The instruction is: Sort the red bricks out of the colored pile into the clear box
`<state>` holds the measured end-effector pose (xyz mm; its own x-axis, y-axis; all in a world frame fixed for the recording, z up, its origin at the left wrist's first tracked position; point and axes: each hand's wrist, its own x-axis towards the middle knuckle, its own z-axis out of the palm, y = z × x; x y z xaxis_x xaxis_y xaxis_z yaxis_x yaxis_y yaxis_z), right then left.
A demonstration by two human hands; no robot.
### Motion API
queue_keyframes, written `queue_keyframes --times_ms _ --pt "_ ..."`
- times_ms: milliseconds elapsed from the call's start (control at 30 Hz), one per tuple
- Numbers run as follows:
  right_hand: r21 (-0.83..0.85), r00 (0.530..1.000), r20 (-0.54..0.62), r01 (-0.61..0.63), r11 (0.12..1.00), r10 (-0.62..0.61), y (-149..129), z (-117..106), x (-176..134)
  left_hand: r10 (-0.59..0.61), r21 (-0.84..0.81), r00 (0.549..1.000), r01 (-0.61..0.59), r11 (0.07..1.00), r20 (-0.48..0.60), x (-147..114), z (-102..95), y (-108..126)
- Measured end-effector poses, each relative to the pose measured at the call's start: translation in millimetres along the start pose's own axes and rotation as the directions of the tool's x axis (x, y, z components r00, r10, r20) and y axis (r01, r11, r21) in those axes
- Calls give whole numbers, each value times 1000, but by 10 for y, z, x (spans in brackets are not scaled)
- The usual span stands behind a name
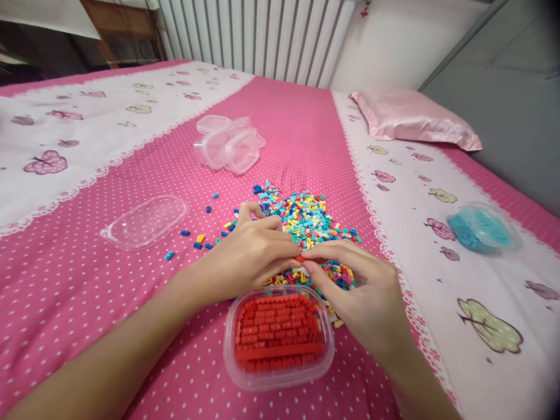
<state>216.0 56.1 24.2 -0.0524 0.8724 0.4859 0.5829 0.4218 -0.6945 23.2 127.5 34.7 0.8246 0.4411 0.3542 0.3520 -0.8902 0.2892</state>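
Between the fingertips of my two hands is a small red building block (301,258). My left hand (258,248) pinches it from the left, and my right hand (356,274) pinches it from the right with thumb and forefinger. Under and beyond my hands spreads a pile of small multicoloured building blocks (306,216). Just in front of my hands stands a clear plastic container (280,382) without its lid on. Rows of joined red blocks (277,326) fill it, with one long red strip lying across the near side.
A clear lid (149,221) lies on the pink bedspread (210,350) at left, near several loose blocks. Stacked clear containers (230,146) sit farther back. On the right are a container of turquoise blocks (479,227) and a pink pillow (415,119). A radiator (258,35) stands behind.
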Motion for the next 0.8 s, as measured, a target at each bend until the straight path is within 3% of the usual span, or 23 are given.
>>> queue_keyframes --times_ms 333,700,800 --pt "4 1000 -3 -9 1000 9 -2 9 -22 50 133 997 -41 990 -63 -12 9 26" --pt "32 996 -63 -65 997 67 55 0 -36 -25 78 999 29 997 -47 -14 -37 35" --pt "22 998 -48 -41 999 42 53 1 -29 -33 90 992 44 995 -120 -26 -32 14"
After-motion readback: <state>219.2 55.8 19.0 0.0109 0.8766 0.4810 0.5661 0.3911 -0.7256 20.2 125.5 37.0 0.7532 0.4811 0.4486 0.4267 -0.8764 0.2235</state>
